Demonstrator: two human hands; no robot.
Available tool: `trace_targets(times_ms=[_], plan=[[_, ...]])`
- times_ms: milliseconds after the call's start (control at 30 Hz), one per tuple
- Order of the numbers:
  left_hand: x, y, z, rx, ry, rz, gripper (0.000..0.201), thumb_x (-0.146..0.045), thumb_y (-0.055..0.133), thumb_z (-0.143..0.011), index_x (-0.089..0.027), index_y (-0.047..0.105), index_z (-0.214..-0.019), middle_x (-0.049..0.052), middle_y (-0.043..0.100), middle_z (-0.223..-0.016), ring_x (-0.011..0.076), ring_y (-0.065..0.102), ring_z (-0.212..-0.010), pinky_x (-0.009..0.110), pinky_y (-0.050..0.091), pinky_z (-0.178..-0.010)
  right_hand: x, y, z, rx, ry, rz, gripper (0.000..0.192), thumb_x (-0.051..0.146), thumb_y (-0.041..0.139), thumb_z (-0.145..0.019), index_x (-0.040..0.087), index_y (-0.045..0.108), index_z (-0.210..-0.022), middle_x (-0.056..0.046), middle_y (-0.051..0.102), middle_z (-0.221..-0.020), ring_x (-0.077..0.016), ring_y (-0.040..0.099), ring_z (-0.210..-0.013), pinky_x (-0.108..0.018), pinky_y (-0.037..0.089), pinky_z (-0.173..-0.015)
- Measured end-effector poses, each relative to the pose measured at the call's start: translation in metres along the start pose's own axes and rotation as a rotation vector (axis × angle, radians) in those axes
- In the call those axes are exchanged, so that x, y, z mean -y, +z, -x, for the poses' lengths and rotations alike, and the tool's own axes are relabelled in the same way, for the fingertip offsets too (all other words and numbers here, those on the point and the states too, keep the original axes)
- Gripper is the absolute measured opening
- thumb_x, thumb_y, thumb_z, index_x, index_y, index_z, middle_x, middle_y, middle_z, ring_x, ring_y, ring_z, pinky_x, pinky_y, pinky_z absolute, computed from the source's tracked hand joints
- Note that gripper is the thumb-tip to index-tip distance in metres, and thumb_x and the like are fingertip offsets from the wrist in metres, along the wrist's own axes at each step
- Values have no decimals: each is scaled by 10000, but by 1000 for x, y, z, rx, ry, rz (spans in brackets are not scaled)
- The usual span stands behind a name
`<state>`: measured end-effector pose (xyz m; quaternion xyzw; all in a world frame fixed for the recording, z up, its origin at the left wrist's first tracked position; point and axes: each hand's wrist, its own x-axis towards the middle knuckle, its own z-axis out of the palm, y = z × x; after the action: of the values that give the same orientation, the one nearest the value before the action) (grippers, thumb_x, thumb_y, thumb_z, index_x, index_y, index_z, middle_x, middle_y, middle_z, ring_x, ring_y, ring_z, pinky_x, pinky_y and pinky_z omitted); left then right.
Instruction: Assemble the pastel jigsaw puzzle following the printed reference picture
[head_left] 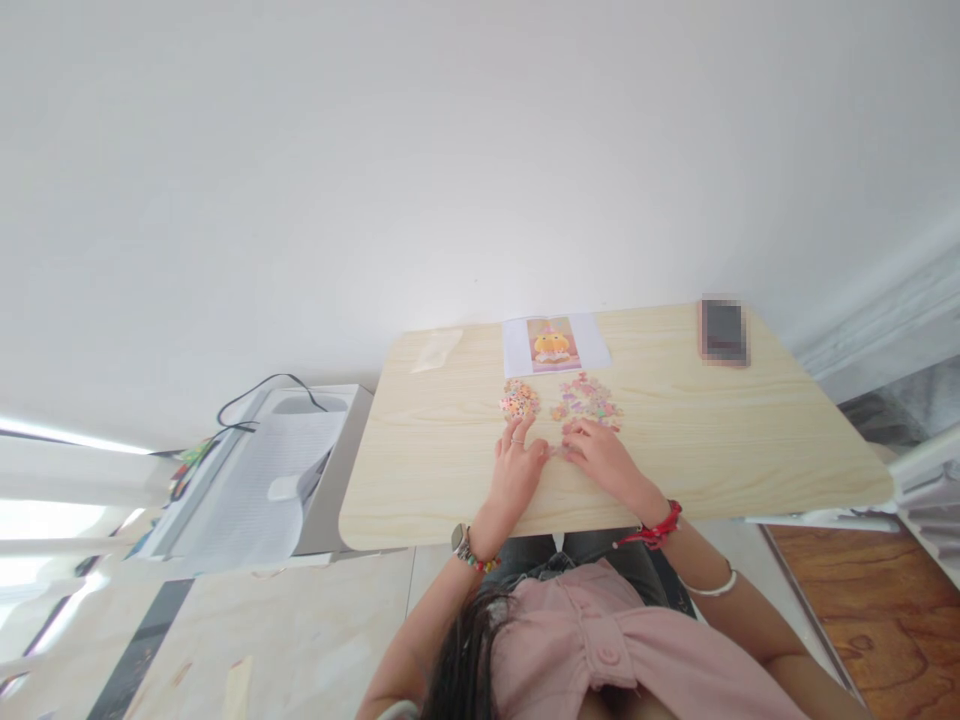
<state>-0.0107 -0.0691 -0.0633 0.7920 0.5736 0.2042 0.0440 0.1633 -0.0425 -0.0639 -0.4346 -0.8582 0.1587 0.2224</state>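
My left hand rests low over the table with its fingers spread forward, the fingertips at the lower edge of a pile of orange, mixed-colour jigsaw pieces. Its thumb reaches toward a few small joined-looking puzzle pieces between my hands. On the other side, my right hand is closed, its bent fingers pinching at the right end of these pieces, which the fingertips partly cover. Just beyond it lies a looser spread of pinkish jigsaw pieces. Behind both piles is a sheet with a printed orange pumpkin-like picture.
The light wooden table stands against a white wall. A translucent plastic bag lies at its back left, a blurred dark phone-like object at the back right. Left of the table, a white cabinet carries papers and a black cable.
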Motion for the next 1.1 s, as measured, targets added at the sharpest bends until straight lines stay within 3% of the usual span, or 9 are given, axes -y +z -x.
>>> trace_targets(times_ms=[233,400,567,800,967,1100], plan=[[2,3,4,-47,49,15,100,-192,537,-793,-204,636,-782,75,470,-1218,246,368,-1164,442,421,-895,1,0,-3,18,14,44,81,143,607,-728,175,626,-800,-63,573,-910,-189,533,-851,-336,430,-773],[-2,2,6,-85,75,-22,150,-199,529,-801,-246,625,-906,66,474,-1213,249,369,-1157,421,426,-881,9,-1,0,-4,-33,76,133,162,530,-801,193,659,-807,-66,573,-864,-189,522,-863,-328,423,-751],[-9,-1,12,-18,88,-78,186,-215,499,-820,-277,603,-961,47,471,-1237,257,379,-1157,415,437,-854,13,3,8,-39,-43,124,203,186,474,-842,201,676,-855,-72,577,-823,-198,519,-849,-336,419,-739],[-17,-4,12,53,118,-145,205,-155,478,-811,-231,577,-974,67,459,-1267,282,365,-1192,436,443,-846,17,-3,10,-16,-30,81,252,157,428,-849,223,664,-909,-85,568,-881,-211,520,-894,-358,431,-758],[-14,-8,0,55,89,-68,113,-170,477,-810,-192,582,-772,83,445,-1252,279,358,-1188,437,450,-849,-3,-15,19,-155,76,-11,264,185,410,-851,234,621,-1002,-74,564,-914,-201,537,-868,-377,448,-783],[-6,-14,-1,-11,64,24,84,-179,481,-809,-185,565,-813,99,457,-1183,244,404,-1126,439,438,-880,-31,-27,32,-251,208,-10,220,203,428,-839,217,629,-927,-69,556,-882,-206,536,-868,-374,449,-798]])
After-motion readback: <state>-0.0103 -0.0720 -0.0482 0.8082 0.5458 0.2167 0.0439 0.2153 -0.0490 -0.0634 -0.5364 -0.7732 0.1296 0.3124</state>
